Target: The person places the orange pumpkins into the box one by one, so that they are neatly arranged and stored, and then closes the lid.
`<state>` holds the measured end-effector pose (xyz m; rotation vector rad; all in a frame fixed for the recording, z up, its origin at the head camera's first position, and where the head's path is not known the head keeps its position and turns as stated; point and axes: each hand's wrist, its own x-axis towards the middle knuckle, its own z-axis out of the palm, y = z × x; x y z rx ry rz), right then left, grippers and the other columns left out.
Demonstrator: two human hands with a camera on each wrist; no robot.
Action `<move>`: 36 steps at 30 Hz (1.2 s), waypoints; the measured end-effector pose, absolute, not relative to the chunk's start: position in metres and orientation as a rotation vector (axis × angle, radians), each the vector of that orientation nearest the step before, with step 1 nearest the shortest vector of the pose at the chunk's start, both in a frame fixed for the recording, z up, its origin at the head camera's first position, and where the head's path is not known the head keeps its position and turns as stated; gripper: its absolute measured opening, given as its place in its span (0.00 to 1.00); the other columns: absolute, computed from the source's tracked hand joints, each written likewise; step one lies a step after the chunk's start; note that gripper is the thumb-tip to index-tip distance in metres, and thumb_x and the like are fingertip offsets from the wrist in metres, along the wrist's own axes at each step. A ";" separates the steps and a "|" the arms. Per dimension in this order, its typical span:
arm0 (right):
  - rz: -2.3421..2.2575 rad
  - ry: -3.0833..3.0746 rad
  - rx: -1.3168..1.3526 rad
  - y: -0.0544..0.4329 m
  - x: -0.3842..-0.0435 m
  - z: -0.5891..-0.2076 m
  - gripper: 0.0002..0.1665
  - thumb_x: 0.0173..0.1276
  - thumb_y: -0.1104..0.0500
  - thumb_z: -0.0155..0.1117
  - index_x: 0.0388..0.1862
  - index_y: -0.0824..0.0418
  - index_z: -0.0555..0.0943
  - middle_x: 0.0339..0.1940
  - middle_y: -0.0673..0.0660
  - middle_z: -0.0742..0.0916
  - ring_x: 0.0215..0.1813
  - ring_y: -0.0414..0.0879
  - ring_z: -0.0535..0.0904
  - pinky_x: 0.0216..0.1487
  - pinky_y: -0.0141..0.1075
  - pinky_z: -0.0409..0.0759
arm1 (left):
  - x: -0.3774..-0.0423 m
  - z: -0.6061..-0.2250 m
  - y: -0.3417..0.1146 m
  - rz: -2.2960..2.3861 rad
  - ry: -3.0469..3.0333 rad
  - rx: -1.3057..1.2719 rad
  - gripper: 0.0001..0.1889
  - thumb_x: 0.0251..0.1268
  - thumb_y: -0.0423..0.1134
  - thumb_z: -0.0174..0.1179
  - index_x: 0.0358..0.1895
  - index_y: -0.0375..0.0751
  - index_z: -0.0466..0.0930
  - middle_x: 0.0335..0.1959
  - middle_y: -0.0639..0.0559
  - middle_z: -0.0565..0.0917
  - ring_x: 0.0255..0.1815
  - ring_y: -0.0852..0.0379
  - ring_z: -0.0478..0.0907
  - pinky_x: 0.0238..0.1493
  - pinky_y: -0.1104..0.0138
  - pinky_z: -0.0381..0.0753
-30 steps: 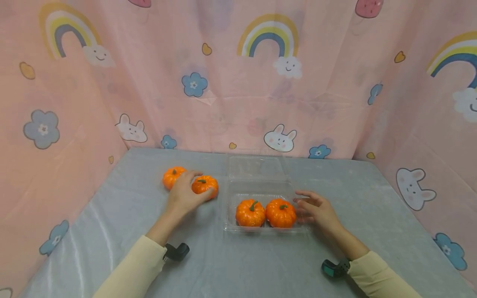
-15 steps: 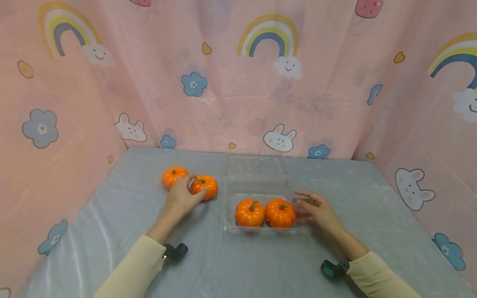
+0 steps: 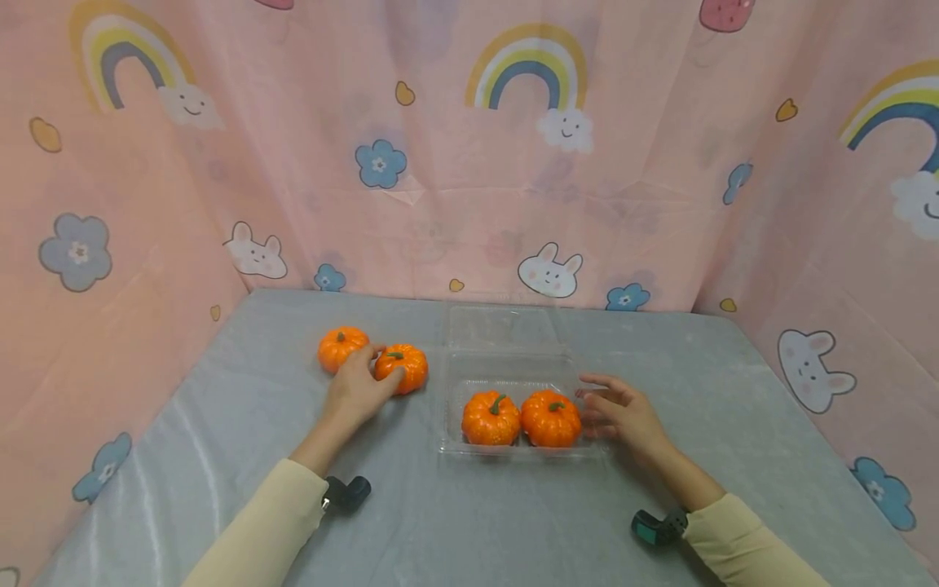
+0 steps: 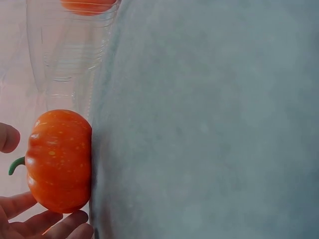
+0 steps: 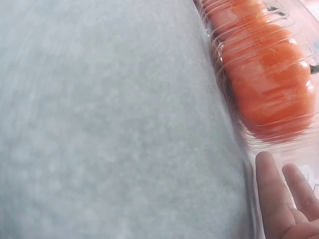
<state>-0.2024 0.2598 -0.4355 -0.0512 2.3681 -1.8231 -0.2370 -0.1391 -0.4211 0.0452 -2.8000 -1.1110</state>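
Observation:
An orange toy pumpkin (image 3: 403, 367) with a green stem sits on the grey cloth, left of a clear plastic clamshell box (image 3: 517, 452). My left hand (image 3: 359, 391) lies at its left side, with the fingertips (image 4: 75, 219) right at the pumpkin and the thumb (image 4: 7, 138) apart from it. Behind that hand is another pumpkin (image 3: 342, 349), partly covered by it. Two more pumpkins, a left one (image 3: 490, 419) and a right one (image 3: 551, 419), stand side by side in the front of the box. Extended fingers of my right hand (image 3: 627, 417) rest by the box's right wall.
The raised clear lid (image 3: 504, 330) of the box stands at the back. Grey cloth (image 3: 469, 522) covers the table. A pink patterned curtain (image 3: 455, 220) closes off the back and both sides.
My left hand has loosened around the nearer loose pumpkin and drawn slightly left, its fingers and thumb sliding back. The right hand keeps its place by the box.

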 end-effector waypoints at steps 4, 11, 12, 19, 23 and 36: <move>-1.820 2.373 -0.046 0.260 -0.202 -0.436 0.31 0.73 0.52 0.55 0.69 0.65 0.66 0.63 0.73 0.76 0.40 0.44 0.86 0.40 0.41 0.86 | -0.239 -0.423 -0.139 -1.120 -2.809 0.050 0.32 0.56 0.56 0.57 0.63 0.44 0.71 0.62 0.42 0.76 0.62 0.44 0.72 0.62 0.50 0.72; -1.829 2.372 -0.043 0.259 -0.202 -0.434 0.31 0.73 0.53 0.56 0.68 0.66 0.66 0.62 0.72 0.77 0.40 0.43 0.86 0.39 0.41 0.86 | -0.242 -0.425 -0.140 -1.148 -2.832 0.075 0.33 0.56 0.55 0.58 0.65 0.44 0.69 0.62 0.42 0.75 0.62 0.44 0.72 0.63 0.48 0.71; -1.821 2.377 -0.056 0.260 -0.202 -0.435 0.31 0.73 0.53 0.56 0.69 0.67 0.65 0.62 0.73 0.76 0.40 0.42 0.86 0.39 0.41 0.86 | -0.242 -0.425 -0.140 -1.156 -2.835 0.082 0.33 0.56 0.55 0.59 0.65 0.45 0.69 0.62 0.42 0.75 0.62 0.44 0.72 0.63 0.48 0.71; -1.829 2.370 -0.049 0.259 -0.202 -0.434 0.31 0.73 0.52 0.56 0.69 0.66 0.65 0.62 0.73 0.76 0.40 0.42 0.86 0.40 0.41 0.86 | -0.244 -0.425 -0.141 -1.239 -2.818 0.082 0.33 0.56 0.52 0.61 0.65 0.43 0.69 0.63 0.40 0.75 0.62 0.43 0.73 0.63 0.49 0.71; -1.817 2.378 -0.057 0.259 -0.201 -0.433 0.31 0.73 0.52 0.55 0.69 0.67 0.65 0.63 0.74 0.75 0.40 0.42 0.86 0.40 0.41 0.86 | -0.245 -0.426 -0.142 -1.284 -2.790 0.066 0.32 0.56 0.50 0.62 0.64 0.42 0.69 0.63 0.39 0.75 0.61 0.42 0.73 0.63 0.50 0.72; -1.824 2.368 -0.049 0.259 -0.202 -0.434 0.30 0.74 0.53 0.55 0.69 0.66 0.65 0.63 0.73 0.75 0.40 0.43 0.85 0.40 0.41 0.86 | -0.244 -0.423 -0.142 -1.393 -2.686 0.036 0.31 0.55 0.45 0.65 0.64 0.42 0.70 0.62 0.42 0.75 0.59 0.43 0.75 0.60 0.51 0.76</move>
